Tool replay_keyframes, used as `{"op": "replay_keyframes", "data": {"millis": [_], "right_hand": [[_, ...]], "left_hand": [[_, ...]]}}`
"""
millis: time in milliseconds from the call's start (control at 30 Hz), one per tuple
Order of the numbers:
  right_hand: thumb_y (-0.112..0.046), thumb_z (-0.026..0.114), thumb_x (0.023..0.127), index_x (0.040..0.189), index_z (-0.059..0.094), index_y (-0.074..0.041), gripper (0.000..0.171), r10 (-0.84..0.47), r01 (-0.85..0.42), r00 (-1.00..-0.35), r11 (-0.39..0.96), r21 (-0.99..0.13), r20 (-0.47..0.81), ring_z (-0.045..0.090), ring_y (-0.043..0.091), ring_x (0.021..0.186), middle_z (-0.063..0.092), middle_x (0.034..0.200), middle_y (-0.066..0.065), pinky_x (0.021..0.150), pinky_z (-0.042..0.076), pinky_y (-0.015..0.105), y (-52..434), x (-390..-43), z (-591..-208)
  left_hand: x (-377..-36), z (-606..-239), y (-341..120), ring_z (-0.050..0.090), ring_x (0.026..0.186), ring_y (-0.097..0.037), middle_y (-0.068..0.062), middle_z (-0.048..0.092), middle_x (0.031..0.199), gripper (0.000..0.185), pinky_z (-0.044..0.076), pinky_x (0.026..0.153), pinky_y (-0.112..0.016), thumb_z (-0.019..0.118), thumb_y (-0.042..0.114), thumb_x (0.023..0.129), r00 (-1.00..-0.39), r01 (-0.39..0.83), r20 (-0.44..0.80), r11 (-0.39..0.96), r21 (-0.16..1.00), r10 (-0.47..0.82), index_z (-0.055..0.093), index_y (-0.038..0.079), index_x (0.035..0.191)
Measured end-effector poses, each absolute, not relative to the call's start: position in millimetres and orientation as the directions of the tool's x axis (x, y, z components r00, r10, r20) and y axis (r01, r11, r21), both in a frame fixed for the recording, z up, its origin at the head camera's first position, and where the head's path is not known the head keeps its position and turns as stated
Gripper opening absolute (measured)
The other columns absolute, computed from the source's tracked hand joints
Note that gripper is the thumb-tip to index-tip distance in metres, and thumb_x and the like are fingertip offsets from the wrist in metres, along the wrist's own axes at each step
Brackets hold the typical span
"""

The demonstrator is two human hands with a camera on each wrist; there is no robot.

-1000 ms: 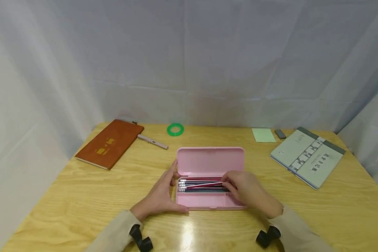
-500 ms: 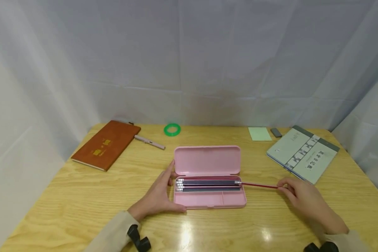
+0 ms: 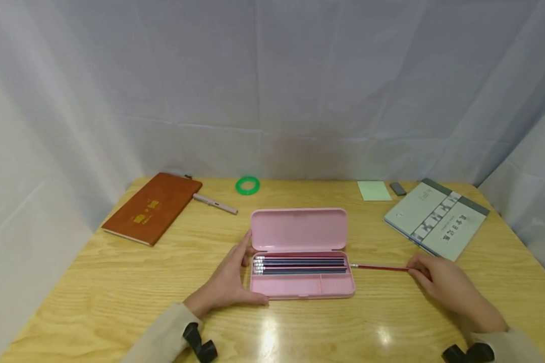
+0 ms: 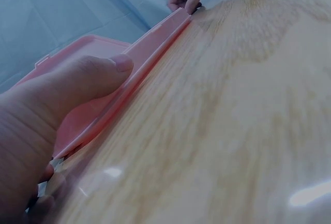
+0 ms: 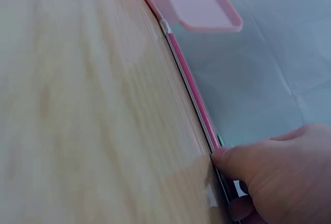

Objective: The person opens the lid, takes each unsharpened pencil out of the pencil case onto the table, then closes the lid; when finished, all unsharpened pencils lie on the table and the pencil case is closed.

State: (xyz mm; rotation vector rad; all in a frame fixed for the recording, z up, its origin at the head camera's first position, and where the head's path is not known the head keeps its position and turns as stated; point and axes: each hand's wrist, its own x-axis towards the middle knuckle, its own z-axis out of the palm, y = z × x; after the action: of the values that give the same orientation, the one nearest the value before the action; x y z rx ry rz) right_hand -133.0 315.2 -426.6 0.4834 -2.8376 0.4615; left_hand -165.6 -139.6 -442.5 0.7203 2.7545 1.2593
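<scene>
Head view: right hand (image 3: 445, 282) pinches red pencil (image 3: 379, 267) (lying left-right, eraser toward case (image 3: 300, 287)); left hand (image 3: 229, 282) flat.

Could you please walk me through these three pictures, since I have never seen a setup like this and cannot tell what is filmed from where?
No machine here: a person works bare-handed, wearing three cameras. The wide picture comes from the head, the two close ones from the wrists.

On the wooden table lies an open pink pencil case with pencils inside. The left hand rests against its left end. The right hand pinches a red pencil lying on the table just right of the case.

Further back lie a brown notebook, a pen, a green ring, a green sticky pad, a small grey eraser and a pale booklet.
</scene>
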Motion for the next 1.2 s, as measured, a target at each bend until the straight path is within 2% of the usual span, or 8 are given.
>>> {"op": "replay_keyframes", "data": {"millis": [100, 233, 333, 533, 767, 900, 1000, 1200], "right_hand": [[-0.01, 0.071, 0.086, 0.091, 0.065, -0.014, 0.009, -0.289, -0.355, -0.926, 0.886, -0.298, 0.244, 0.034, -0.002, 0.056, 0.043, 0.063, -0.013, 0.052, 0.031, 0.022, 304.7, -139.2, -424.9], [-0.011, 0.068, 0.088, 0.098, 0.065, -0.011, 0.01, -0.317, -0.38, -0.922, 0.854, -0.356, 0.223, 0.037, -0.002, 0.056, 0.045, 0.063, -0.013, 0.052, 0.034, 0.021, 282.8, -148.3, -421.3], [-0.011, 0.067, 0.089, 0.099, 0.065, -0.012, 0.01, -0.355, -0.423, -0.904, 0.825, -0.375, 0.238, 0.038, -0.003, 0.056, 0.045, 0.063, -0.014, 0.053, 0.035, 0.02, 260.9, -156.5, -419.8], [-0.013, 0.07, 0.087, 0.094, 0.066, -0.015, 0.009, -0.481, -0.573, -0.816, 0.746, -0.34, 0.321, 0.036, -0.004, 0.055, 0.044, 0.062, -0.016, 0.052, 0.034, 0.019, 214.6, -171.4, -419.3], [-0.026, 0.075, 0.083, 0.082, 0.072, -0.019, 0.008, -0.546, -0.628, -0.763, 0.752, -0.2, 0.346, 0.048, -0.001, 0.06, 0.06, 0.068, -0.013, 0.057, 0.041, 0.022, 173.0, -179.7, -417.5], [-0.029, 0.076, 0.082, 0.084, 0.074, -0.017, 0.012, -0.572, -0.648, -0.744, 0.743, -0.167, 0.345, 0.056, 0.002, 0.062, 0.068, 0.074, -0.008, 0.059, 0.046, 0.025, 158.8, -180.1, -418.0], [-0.029, 0.076, 0.082, 0.088, 0.074, -0.016, 0.014, -0.572, -0.647, -0.751, 0.738, -0.192, 0.33, 0.059, 0.003, 0.065, 0.071, 0.078, -0.006, 0.06, 0.048, 0.025, 153.3, -179.0, -418.1], [-0.022, 0.074, 0.084, 0.086, 0.074, -0.014, 0.008, -0.595, -0.664, -0.739, 0.724, -0.187, 0.316, 0.064, 0.007, 0.068, 0.071, 0.079, -0.004, 0.064, 0.052, 0.028, 149.8, -178.2, -417.9]], "left_hand": [[-164.9, -442.0, -140.1, 0.041, 0.094, -0.012, 0.006, 0.051, 0.119, 0.142, 0.039, 0.081, -0.025, 0.092, 0.052, 0.048, -0.894, 0.396, 0.161, 0.567, 0.723, 0.419, 0.003, 0.025, 0.156], [-164.5, -442.1, -141.1, 0.041, 0.094, -0.012, 0.006, 0.051, 0.119, 0.143, 0.039, 0.081, -0.025, 0.092, 0.052, 0.048, -0.893, 0.4, 0.166, 0.566, 0.721, 0.419, 0.003, 0.025, 0.156], [-164.4, -442.8, -141.4, 0.041, 0.094, -0.012, 0.006, 0.051, 0.118, 0.143, 0.039, 0.081, -0.025, 0.092, 0.052, 0.048, -0.893, 0.401, 0.168, 0.566, 0.72, 0.418, 0.003, 0.024, 0.156], [-164.6, -444.1, -141.4, 0.041, 0.095, -0.012, 0.006, 0.05, 0.117, 0.143, 0.039, 0.082, -0.026, 0.092, 0.051, 0.048, -0.893, 0.398, 0.163, 0.567, 0.722, 0.419, 0.004, 0.024, 0.156], [-165.4, -443.1, -139.3, 0.041, 0.094, -0.012, 0.004, 0.051, 0.116, 0.141, 0.039, 0.082, -0.026, 0.092, 0.052, 0.05, -0.885, 0.417, 0.175, 0.568, 0.71, 0.431, 0.004, 0.021, 0.156], [-164.7, -441.0, -139.0, 0.04, 0.093, -0.012, 0.002, 0.051, 0.115, 0.141, 0.038, 0.08, -0.026, 0.092, 0.052, 0.05, -0.885, 0.418, 0.169, 0.577, 0.702, 0.434, 0.005, 0.019, 0.156], [-164.3, -439.4, -139.2, 0.04, 0.093, -0.012, 0.001, 0.051, 0.115, 0.141, 0.038, 0.08, -0.027, 0.092, 0.051, 0.05, -0.888, 0.408, 0.157, 0.584, 0.702, 0.432, 0.004, 0.02, 0.156], [-164.0, -438.9, -138.8, 0.041, 0.094, -0.012, 0.001, 0.051, 0.116, 0.142, 0.039, 0.081, -0.027, 0.093, 0.049, 0.05, -0.889, 0.407, 0.156, 0.589, 0.698, 0.431, 0.005, 0.019, 0.156]]}}
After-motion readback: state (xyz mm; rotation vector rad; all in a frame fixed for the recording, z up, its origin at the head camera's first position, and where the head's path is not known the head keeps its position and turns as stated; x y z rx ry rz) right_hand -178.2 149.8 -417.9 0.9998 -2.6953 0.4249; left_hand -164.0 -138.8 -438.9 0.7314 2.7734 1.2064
